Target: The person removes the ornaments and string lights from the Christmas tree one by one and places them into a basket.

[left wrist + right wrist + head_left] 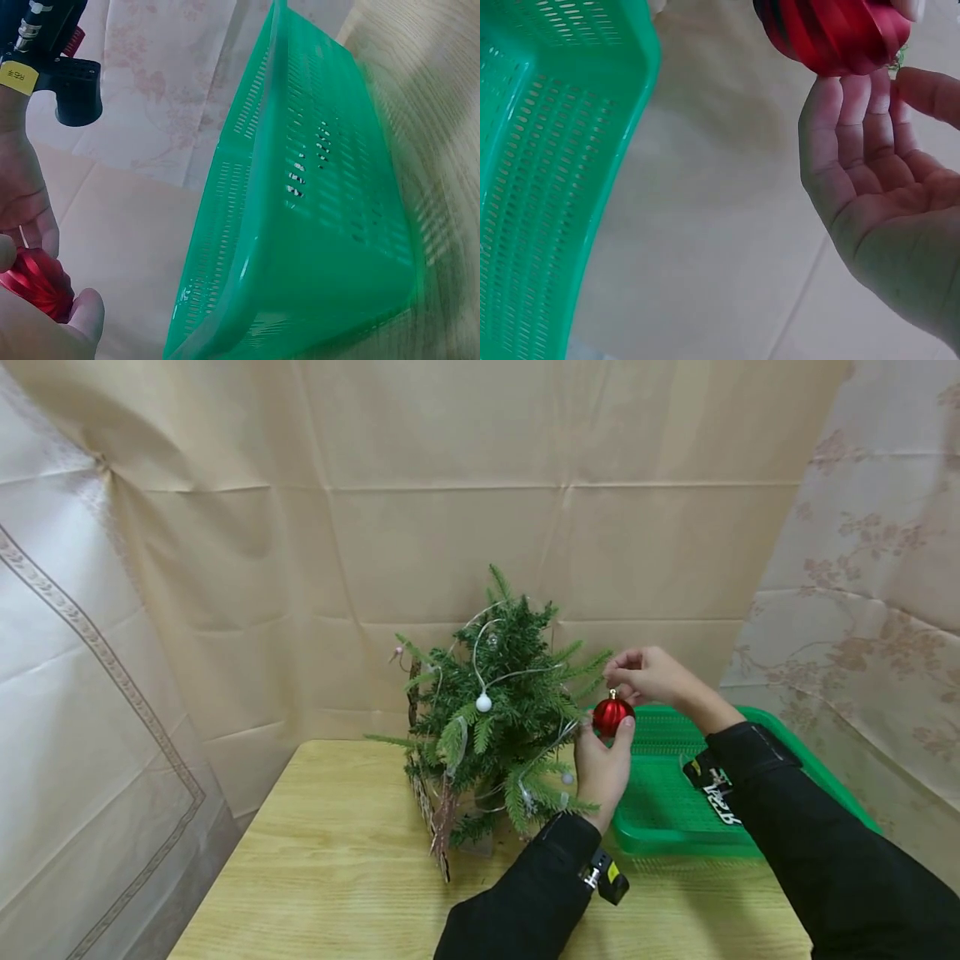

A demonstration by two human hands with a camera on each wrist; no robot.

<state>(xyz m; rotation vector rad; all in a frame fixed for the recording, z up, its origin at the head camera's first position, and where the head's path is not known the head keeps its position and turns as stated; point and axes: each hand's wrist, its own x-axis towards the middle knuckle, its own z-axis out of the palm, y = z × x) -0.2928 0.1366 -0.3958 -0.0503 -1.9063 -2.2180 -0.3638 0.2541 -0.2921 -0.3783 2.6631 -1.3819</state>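
A shiny red ribbed Christmas ball (612, 717) with a gold cap is held at the right side of a small artificial Christmas tree (510, 693). My left hand (603, 772) grips the ball from below, thumb and fingers on either side; the left wrist view shows this red ball (39, 283) too. From above, my right hand (651, 678) has curled fingers and a thumb pinching at the top of the ball, by the cap; any hanging loop is too fine to see. In the right wrist view, the right hand's fingers (855, 135) reach up to the ball's underside.
A green perforated plastic basket (675, 841) stands on the wooden table (322, 843), right of the tree. A light string with white bulbs (483, 702) winds over the branches. Brownish twig-like material (444, 818) hangs at the tree's left. Cloth backdrops (450, 443) enclose the table.
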